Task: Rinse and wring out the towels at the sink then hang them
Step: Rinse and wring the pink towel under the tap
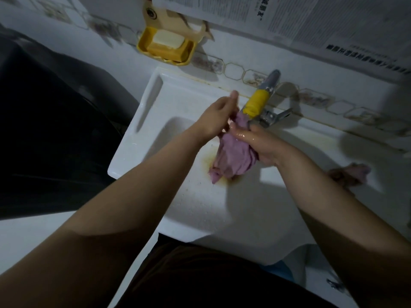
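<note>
While bunched into a long, wet roll over the basin, shows as a pale purple towel (233,152), creased along its length and glistening where water sits on it. Runs on a slant: upper end far and slightly right, tucked just under the yellow-wrapped spout of the tap (259,101); lower end near and left, fanning out into loose folds above the brown-yellow stain on the floor of the sink (142,121). Long axis thus from the tap down toward the near left.

Held at the upper half by both hands. Left hand (216,120) on the left side of the roll, fingers curled against the cloth near its top, thumb tip raised toward the far wall; exact grip partly hidden by the hand's own back. Right hand (261,145) wet and shiny, wrapped round the right side of the roll, fingers pressed onto the fabric and the heel of the hand closing on the bunched edge.

Second purple towel (351,174), crumpled in a heap on the sink's right ledge, well apart from the first, blurred.

On the far wall, left of the tap, a yellow soap dish (144,44) carrying two bars of soap (168,40), one pale atop one orange. Newspaper (311,18) pasted across the wall above.
</note>
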Demonstrator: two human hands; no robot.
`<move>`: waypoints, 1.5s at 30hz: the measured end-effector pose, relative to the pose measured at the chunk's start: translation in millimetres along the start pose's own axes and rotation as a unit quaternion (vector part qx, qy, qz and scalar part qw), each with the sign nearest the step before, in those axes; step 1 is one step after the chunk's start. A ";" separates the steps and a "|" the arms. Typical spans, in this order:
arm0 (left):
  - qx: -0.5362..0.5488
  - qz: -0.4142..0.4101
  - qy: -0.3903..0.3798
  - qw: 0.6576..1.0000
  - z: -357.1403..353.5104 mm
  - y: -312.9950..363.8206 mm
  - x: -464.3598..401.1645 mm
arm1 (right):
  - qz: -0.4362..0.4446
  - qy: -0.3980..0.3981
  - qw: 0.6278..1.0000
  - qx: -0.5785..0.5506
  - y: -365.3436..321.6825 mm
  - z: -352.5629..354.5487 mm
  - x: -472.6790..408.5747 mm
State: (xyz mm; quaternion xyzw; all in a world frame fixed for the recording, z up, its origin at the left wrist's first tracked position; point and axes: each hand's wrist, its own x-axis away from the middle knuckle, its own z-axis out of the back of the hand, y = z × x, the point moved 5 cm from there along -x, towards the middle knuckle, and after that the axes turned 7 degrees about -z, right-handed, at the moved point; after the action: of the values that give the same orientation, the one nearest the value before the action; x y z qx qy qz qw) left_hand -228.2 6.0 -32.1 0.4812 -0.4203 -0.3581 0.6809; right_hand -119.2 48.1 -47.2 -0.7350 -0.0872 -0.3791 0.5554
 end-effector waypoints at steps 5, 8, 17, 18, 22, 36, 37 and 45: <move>0.119 0.097 -0.116 0.981 -26.2 -62.1 25.9 | -0.018 -0.023 0.967 -0.251 0.4 12.3 -0.1; 0.191 0.061 -0.053 0.978 -18.8 -76.8 32.4 | 0.000 0.008 0.951 -0.308 -0.2 24.6 2.2; 0.274 0.197 0.166 0.927 -26.2 -49.9 33.4 | 0.001 0.262 0.965 -0.006 8.0 -10.8 0.6; 0.298 0.217 0.147 0.918 -39.3 -48.2 34.0 | 0.006 0.293 0.955 0.044 4.2 -13.9 0.4; 0.313 0.245 0.180 0.900 -52.5 -41.7 35.5 | 0.021 0.390 0.910 0.141 -13.5 4.3 -2.8; 0.324 0.264 0.086 0.904 -38.6 -43.4 25.9 | 0.009 0.364 0.917 0.163 -7.4 -9.6 -1.6; 0.282 0.277 0.054 0.917 -37.8 -45.6 28.1 | -0.019 0.360 0.916 0.176 -4.7 1.9 -3.9; -0.347 0.126 -0.305 0.878 4.6 -52.2 32.2 | -0.035 0.237 0.940 0.244 20.5 47.7 1.7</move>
State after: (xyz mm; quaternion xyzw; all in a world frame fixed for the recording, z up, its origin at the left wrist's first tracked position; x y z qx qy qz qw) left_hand -224.2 -39.0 -73.9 0.0240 -0.5130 -0.5211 0.6817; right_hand -84.8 82.1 -66.1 -0.4627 -0.0684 -0.5283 0.7086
